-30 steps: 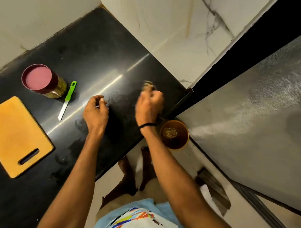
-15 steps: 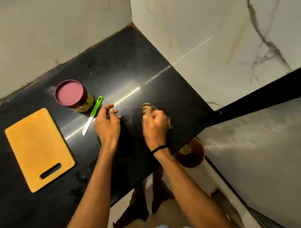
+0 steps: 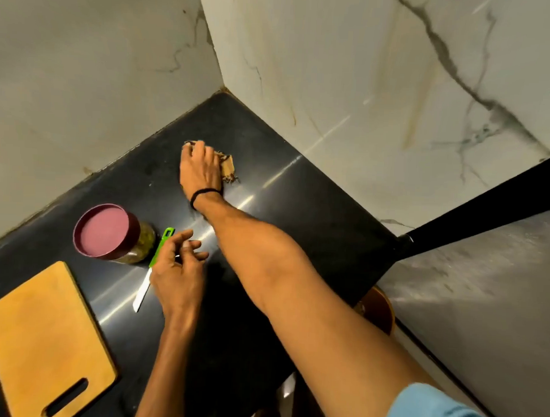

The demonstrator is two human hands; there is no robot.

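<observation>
Leftmost, an orange cutting board (image 3: 44,340) is lying flat on the black bench (image 3: 298,215), its handle slot pointing toward the near edge, apart from the stretch being scrubbed. Just beyond it a jar (image 3: 103,230) with a maroon lid is standing upright, with greenish contents showing through its wall. A green-handled knife (image 3: 160,246) is lying just beside the jar, blade pointing toward the person. Both appear to be set aside so that they are not obstructing the wiping.

The left hand (image 3: 178,273) is hovering over the junction of the knife's handle and blade, its grip loosely spread and closing on nothing. Whether a finger is touching the knife cannot be told. Judged from its pose, it is idling or steadying the body during the reach.

Farther right, the right hand (image 3: 201,171), with a black band at its wrist, is reaching toward the wall corner and bearing down on a frayed tan scrubbing pad (image 3: 228,167). Its grip is curling over the pad, so only the pad's right edge and loose fibres are showing. The pad is sitting on the bench near the back corner, well apart from the jar and knife. The arm is extending nearly straight, probably to bring pressure onto the far surface.

At far right, below the bench edge, a brown bowl (image 3: 381,308) is partly showing behind the forearm, probably placed to catch debris.
</observation>
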